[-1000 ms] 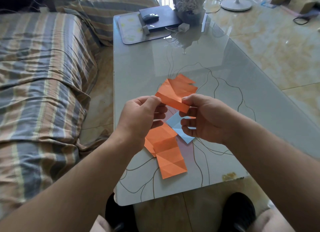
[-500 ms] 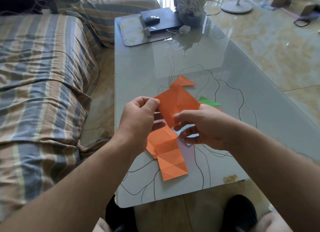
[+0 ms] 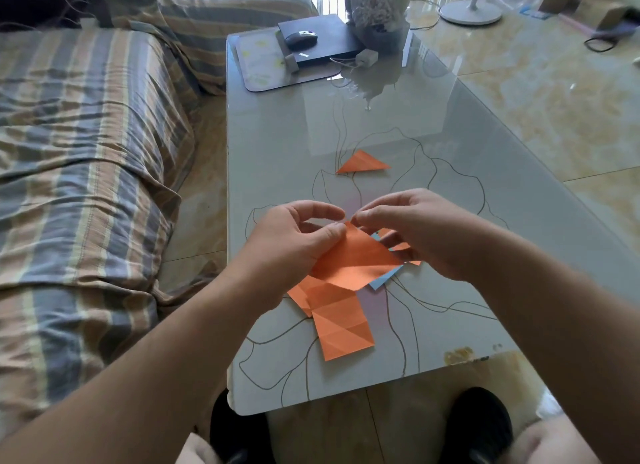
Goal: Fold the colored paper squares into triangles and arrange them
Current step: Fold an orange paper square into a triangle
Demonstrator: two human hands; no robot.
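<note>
Nearest the worktop's (image 3: 398,377) front edge lies a creased orange paper (image 3: 341,328), opened flat and overlapping a second orange sheet (image 3: 299,295) at its left; neither is a triangle yet, so both look like work left to do. Just beyond them the two hands meet over an orange square (image 3: 353,259) held slightly above the surface; the left hand (image 3: 294,236) pinches its upper-left edge between thumb and curled fingers (image 3: 320,210), and the right hand (image 3: 420,226) pinches the top corner with its fingertips drawn together, the rest of that hand covering the sheet's right side; the fold on this sheet seems only begun, since it still shows as a near-whole square. Under it a light blue paper (image 3: 382,279) pokes out flat on the worktop, with slivers of further orange showing near the right hand; how many sheets lie there I cannot tell. Farther on, well apart from the hands, one orange triangle (image 3: 362,163) rests alone on the glass; that is the single finished piece on view. My judgement: the task is early, one triangle done, one sheet in hand, several waiting, and the arranging hardly started. At the far end sit a dark box (image 3: 325,42) with a mouse (image 3: 300,38) on it, untouched.
</note>
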